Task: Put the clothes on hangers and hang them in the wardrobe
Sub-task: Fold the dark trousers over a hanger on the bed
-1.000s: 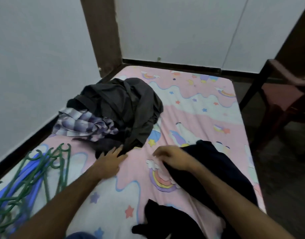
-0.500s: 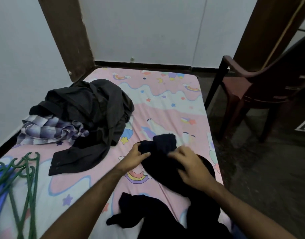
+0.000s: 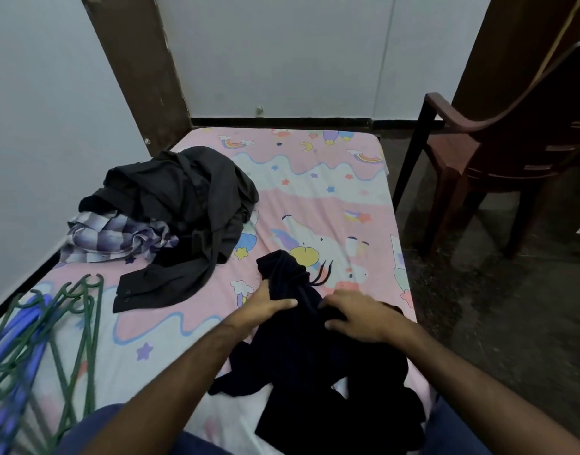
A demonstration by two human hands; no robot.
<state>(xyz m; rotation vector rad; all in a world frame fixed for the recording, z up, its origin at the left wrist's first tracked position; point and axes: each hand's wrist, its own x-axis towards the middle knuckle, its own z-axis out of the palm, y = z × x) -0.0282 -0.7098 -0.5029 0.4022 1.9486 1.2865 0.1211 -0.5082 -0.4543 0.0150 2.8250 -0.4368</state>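
A dark navy garment [image 3: 301,349] with drawstrings lies crumpled on the near right part of the bed [image 3: 331,192]. My left hand [image 3: 265,308] grips its upper part from the left. My right hand [image 3: 357,315] grips the cloth from the right, fingers curled into it. A dark grey shirt [image 3: 190,205] is heaped at the bed's left, on top of a purple checked shirt [image 3: 114,236]. Green hangers [image 3: 75,310] and blue hangers [image 3: 16,336] lie in a pile at the near left. No wardrobe is in view.
A dark red plastic chair [image 3: 498,149] stands on the floor to the right of the bed. White walls and a brown post [image 3: 140,70] close off the left and far sides. Dark floor [image 3: 498,307] runs along the bed's right edge.
My left hand left the grey shirt and joined the right hand on the navy garment. Both hands have pulled it nearer and its drawstrings now show. The view swung right.
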